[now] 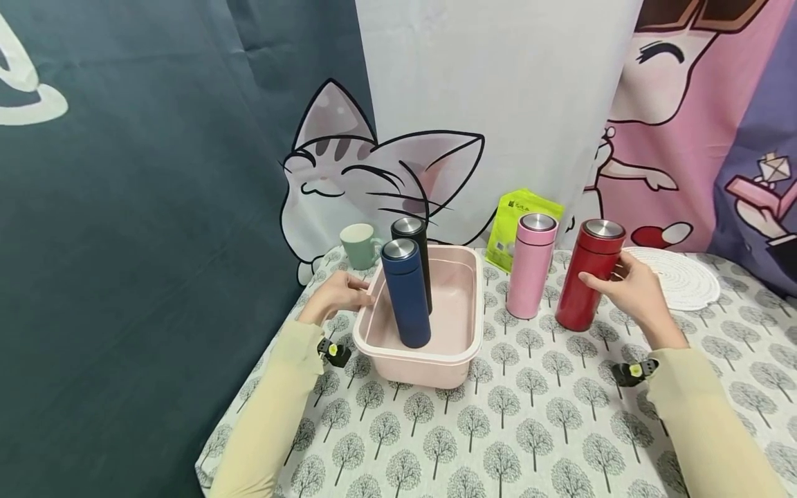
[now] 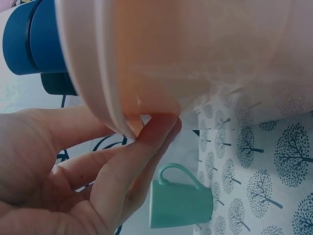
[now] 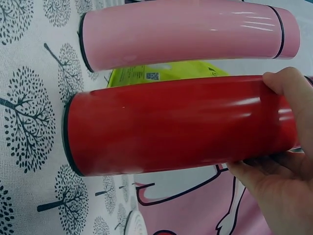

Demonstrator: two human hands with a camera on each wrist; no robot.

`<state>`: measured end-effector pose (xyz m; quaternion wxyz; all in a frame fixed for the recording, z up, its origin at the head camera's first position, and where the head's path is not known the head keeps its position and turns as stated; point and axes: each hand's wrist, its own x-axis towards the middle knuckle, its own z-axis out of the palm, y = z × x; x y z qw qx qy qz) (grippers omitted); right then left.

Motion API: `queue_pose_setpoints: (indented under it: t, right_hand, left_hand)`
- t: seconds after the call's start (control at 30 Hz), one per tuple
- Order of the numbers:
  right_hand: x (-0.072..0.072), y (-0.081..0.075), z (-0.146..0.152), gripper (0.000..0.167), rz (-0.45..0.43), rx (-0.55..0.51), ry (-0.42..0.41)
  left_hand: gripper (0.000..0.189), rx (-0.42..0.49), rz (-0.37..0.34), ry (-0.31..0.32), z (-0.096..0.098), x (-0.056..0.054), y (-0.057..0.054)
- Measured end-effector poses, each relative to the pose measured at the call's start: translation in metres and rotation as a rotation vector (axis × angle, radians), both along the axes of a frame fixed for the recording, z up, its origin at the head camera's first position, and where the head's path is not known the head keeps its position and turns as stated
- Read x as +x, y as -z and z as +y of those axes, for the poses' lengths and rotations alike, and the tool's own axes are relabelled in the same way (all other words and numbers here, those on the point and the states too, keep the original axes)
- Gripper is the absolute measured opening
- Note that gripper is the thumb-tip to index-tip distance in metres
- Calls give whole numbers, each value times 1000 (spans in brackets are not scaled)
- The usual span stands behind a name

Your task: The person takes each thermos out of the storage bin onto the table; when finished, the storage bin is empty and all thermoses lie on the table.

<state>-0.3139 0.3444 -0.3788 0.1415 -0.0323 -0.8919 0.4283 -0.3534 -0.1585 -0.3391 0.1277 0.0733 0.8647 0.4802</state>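
Observation:
My left hand [image 1: 339, 296] holds the left rim of a pale pink plastic basin [image 1: 423, 372], with fingers tucked under the lip in the left wrist view. Inside the basin stand a dark blue thermos [image 1: 407, 297] and, behind it, a black thermos [image 1: 411, 230], partly hidden by the blue one. On the right, my right hand [image 1: 638, 287] grips a red thermos [image 1: 579, 290] high on its body, the thumb across the front and the fingers around the far side. The red thermos is upright with its base at the cloth. A pink thermos [image 1: 528, 280] stands just left of it.
A green mug [image 1: 359, 247] is behind the basin at the left. Behind the pink thermos leans a lime-green packet [image 1: 506, 238]. A white woven mat [image 1: 681, 280] lies beyond my right hand. The tree-print tablecloth [image 1: 498, 436] covers the table, backed by a cartoon curtain.

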Motion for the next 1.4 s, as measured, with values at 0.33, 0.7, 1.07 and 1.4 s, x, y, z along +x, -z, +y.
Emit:
queue_pose_setpoints:
  t: [0.33,0.7,1.07,1.4]
  right_hand:
    - [5,2,-4,75,50,45,61]
    - [24,1,-9,88,51,36,125]
    - [43,3,-12,79,58,112,138]
    - [57,-7,-26,70,118,107,129]
  left_hand:
    - [41,1,-3,-13,0,2,1]
    - [41,-9,-2,-31,0,3,-1]
    - [42,13,2,-10,1,4,-1]
    - [43,-6,-8,-31,1,3,-2]
